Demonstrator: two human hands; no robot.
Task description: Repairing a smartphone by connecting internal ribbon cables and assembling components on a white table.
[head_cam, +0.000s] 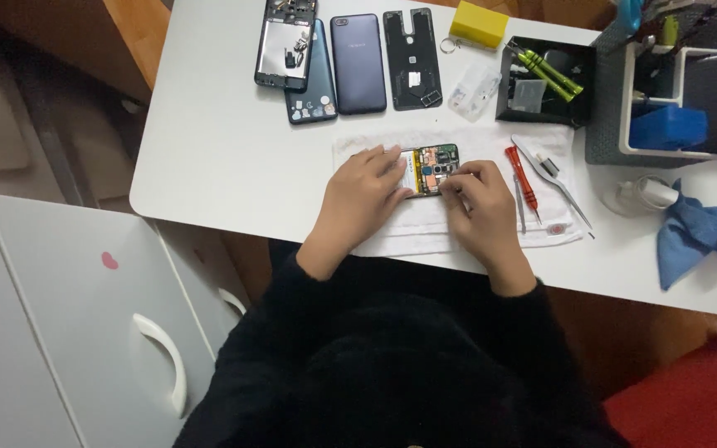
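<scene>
Opened phone [431, 168] lying flat on a white towel [425, 228] at mid-desk [209, 158], back cover off, battery and circuit board exposed, long axis running 9-to-3 across the view, board end pointing toward 3 o'clock. Left hand [361, 199] resting palm-down over the 9 o'clock half of the phone, fingers curled loosely and pressing on the frame rather than closed around it. Right hand [479, 203] at the 3 o'clock end, fingertips [451, 184] pinched together on the board area; whether anything small sits between them cannot be told. Just past the right hand toward 3 o'clock, on the same towel: red screwdriver [522, 176] and metal tweezers [551, 178], both untouched. Up at 12 o'clock, well apart from the hands: phone frame [285, 43], two blue back covers [357, 62], black inner plate [412, 58], yellow block [478, 24]. Black tool tray [545, 83] toward 1 o'clock, blue cloth [695, 232] at 3 o'clock.
</scene>
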